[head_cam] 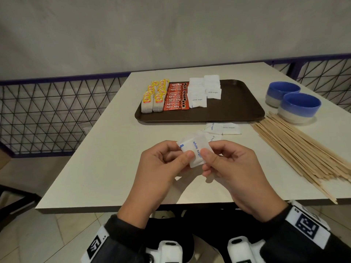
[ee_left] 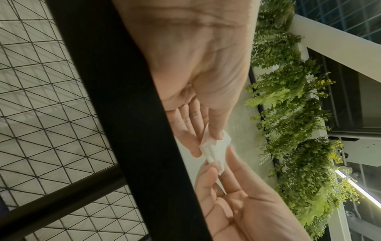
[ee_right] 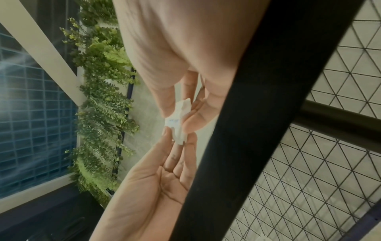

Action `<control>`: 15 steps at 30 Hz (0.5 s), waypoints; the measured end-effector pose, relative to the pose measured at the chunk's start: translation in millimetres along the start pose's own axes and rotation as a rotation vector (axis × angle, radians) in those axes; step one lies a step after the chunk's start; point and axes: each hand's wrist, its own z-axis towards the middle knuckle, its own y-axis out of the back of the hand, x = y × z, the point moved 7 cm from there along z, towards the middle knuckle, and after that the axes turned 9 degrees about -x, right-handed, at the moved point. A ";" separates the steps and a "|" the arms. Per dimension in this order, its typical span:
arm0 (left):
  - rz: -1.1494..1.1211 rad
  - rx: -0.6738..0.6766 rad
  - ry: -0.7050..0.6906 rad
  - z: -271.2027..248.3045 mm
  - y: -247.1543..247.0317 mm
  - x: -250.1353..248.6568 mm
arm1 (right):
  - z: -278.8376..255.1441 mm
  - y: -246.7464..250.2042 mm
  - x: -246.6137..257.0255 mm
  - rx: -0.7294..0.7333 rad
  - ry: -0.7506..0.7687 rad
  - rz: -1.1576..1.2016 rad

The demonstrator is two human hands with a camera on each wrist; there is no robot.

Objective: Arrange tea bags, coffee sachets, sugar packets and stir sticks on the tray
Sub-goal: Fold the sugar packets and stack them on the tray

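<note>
Above the table's near edge, my left hand and right hand together pinch a small bunch of white sugar packets printed "white sugar". The wrist views show the same packets between thumbs and fingertips. On the brown tray lie two rows of yellow-tagged tea bags, a column of red coffee sachets and two rows of sugar packets. A few loose sugar packets lie just before the tray. Wooden stir sticks are spread out on the table at the right.
Two blue and grey bowls stand on the white table, right of the tray and behind the sticks. The tray's right half is bare. A wire mesh fence runs behind and left of the table.
</note>
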 end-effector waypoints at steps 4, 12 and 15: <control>-0.058 0.007 0.065 -0.4 -0.8 4.8 | -0.1 0.8 -2.0 0.019 -0.005 -0.012; -0.008 -0.040 0.027 0.1 2.3 2.1 | -0.7 3.8 0.3 -0.039 -0.002 0.037; -0.031 -0.073 0.025 0.0 3.7 -0.7 | -0.8 1.5 0.1 -0.015 -0.018 0.042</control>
